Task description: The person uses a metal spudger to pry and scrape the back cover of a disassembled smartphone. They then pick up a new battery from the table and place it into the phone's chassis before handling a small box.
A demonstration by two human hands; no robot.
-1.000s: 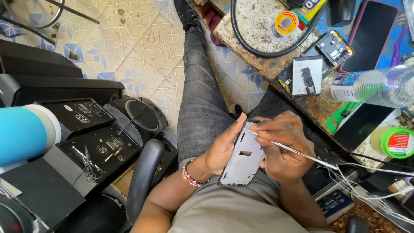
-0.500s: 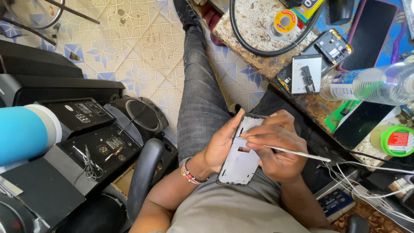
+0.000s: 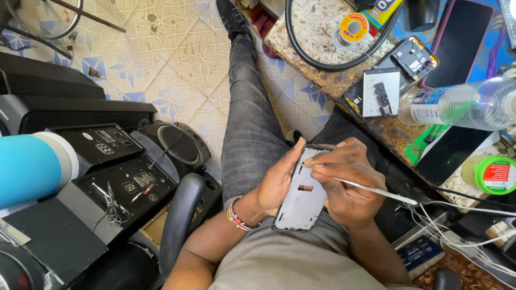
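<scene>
The right hand [image 3: 349,188] pinches a thin white tool [image 3: 371,189], tip down on the grey phone frame [image 3: 302,197]. The left hand [image 3: 277,180] wraps tight around the frame's edge, just beside that pinch. The frame is long; its top end points away from the body and sticks out past both hands. A workbench [image 3: 333,80] sits farther out.

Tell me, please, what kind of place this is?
Probably a small electronics repair stall: the left hand holds an opened phone frame, phone parts and a solder spool lie on the worn bench, speakers stand nearby.
</scene>
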